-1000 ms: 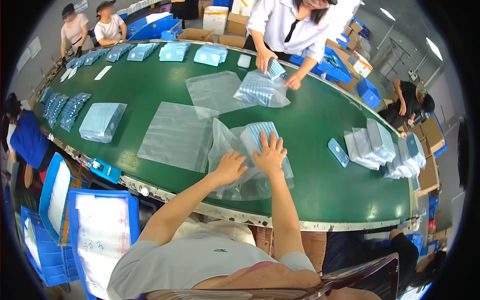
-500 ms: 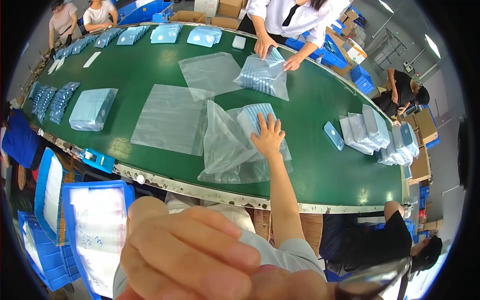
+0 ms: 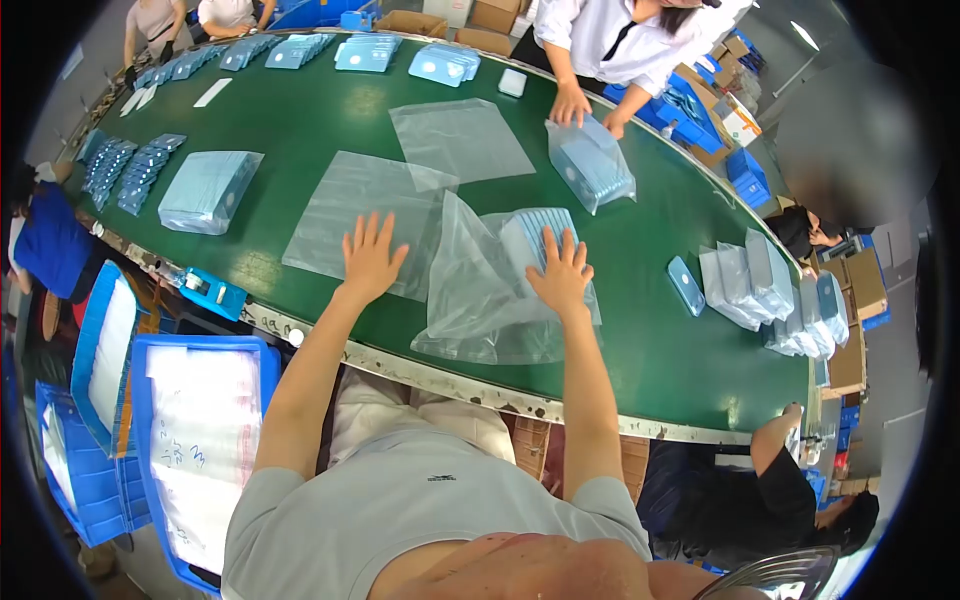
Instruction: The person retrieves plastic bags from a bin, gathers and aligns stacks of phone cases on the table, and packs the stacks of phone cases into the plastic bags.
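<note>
My right hand (image 3: 562, 275) rests with spread fingers on a stack of light-blue flat packs (image 3: 535, 235). A loose, crumpled clear plastic bag (image 3: 460, 290) lies around and in front of this stack. Over flat clear plastic bags (image 3: 325, 225) to the left, my left hand (image 3: 372, 262) is stretched out with its fingers apart and nothing in it. Whether its fingertips press on the plastic I cannot tell. Another flat clear bag (image 3: 460, 140) lies farther back on the green table (image 3: 640, 350).
Across the table a co-worker's hands (image 3: 590, 112) hold a bagged stack (image 3: 590, 165). Bagged stacks (image 3: 755, 280) stand at right beside a single blue pack (image 3: 686, 286). A wrapped stack (image 3: 210, 190) sits at left. A blue tape dispenser (image 3: 212, 293) and blue bin (image 3: 270, 370) are near the front edge.
My left hand has come down from close to the camera to the flat bags. My right hand stays on the stack. The co-worker's stack is now upright and wrapped more tightly.
</note>
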Demonstrator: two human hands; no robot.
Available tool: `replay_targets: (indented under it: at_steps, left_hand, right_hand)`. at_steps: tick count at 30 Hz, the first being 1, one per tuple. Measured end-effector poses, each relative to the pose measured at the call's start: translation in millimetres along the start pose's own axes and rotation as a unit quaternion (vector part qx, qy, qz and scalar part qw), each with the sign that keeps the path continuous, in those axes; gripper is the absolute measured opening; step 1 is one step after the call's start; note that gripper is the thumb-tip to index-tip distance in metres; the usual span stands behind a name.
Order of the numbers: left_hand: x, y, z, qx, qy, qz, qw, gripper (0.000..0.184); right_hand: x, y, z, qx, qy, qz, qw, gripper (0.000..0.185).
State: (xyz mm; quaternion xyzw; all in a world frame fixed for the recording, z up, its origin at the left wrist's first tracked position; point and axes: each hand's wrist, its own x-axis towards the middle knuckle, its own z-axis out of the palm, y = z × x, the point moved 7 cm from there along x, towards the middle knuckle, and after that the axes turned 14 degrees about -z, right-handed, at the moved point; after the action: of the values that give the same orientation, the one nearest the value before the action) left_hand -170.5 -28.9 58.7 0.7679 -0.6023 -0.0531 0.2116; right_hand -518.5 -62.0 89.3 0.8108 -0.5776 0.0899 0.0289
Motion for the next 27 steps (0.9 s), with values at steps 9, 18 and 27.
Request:
replay_targets:
  at_steps: [9,18,27]
  left_hand:
    - [25.6,-125.4,-10.9,0.085,-0.083,-0.119,0.986,0.067]
    - [202.8,-81.0,-33.8,0.015,-0.067,-0.057,0.996,0.053]
    - [529.7,-19.4,31.4,-0.116,0.045,-0.014,0.992,0.042]
  right_hand:
    - [106.7,-37.0,-43.8,-0.048,0.003,-0.084,0.995,0.089]
    - [322.6,-126.5,48.2,0.075,-0.07,-0.238,0.966,0.074]
    - [519.8,-115.9,112.1,0.288,0.102,-0.246,0.92,0.046]
